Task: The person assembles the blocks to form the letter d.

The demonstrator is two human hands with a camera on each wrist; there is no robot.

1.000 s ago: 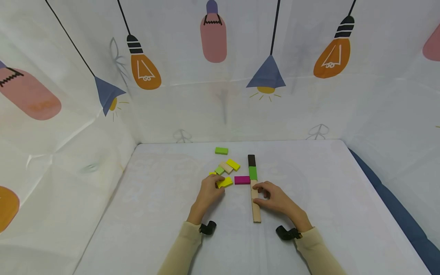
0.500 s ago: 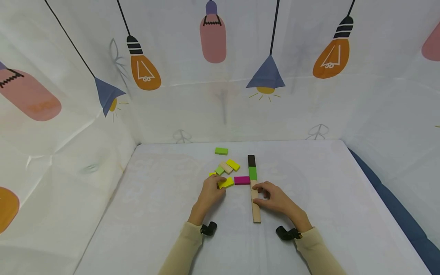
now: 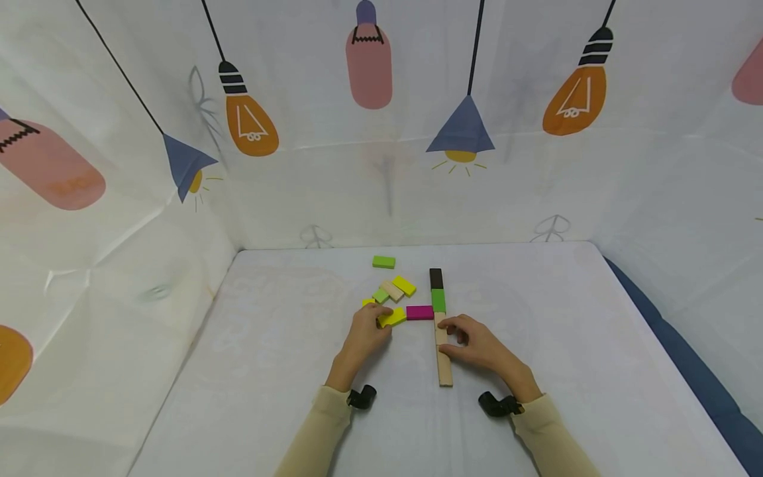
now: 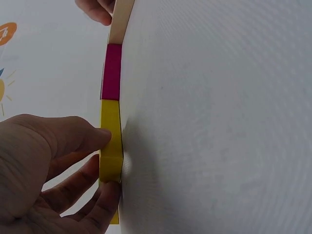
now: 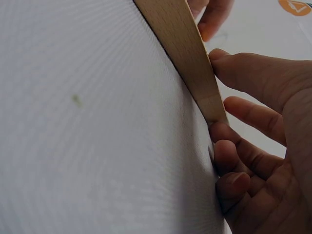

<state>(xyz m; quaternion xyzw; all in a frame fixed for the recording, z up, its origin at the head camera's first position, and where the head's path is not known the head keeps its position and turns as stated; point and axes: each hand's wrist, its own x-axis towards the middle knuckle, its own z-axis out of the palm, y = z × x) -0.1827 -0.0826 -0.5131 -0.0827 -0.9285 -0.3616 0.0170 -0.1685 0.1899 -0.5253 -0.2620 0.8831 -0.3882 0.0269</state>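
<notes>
Head view shows my left hand palm down on the white table, fingers curled over the near end of a yellow block; in the left wrist view my thumb and fingertips pinch that yellow block by its edges as it lies flat. Just past my left fingertips sit a few loose blocks in yellow, green and plain wood. Touching the yellow block's far end is a magenta block, which reaches across to the line between my hands. That line runs away from me: plain wooden blocks nearest, then green, then a dark one farthest. My right hand rests on the table beside it, thumb and curled fingers clasping the wooden blocks from the right edge to steady them. I judge I am fitting the yellow block end to end with the magenta one; the next move calls for a gentle, straight push without nudging the line.
</notes>
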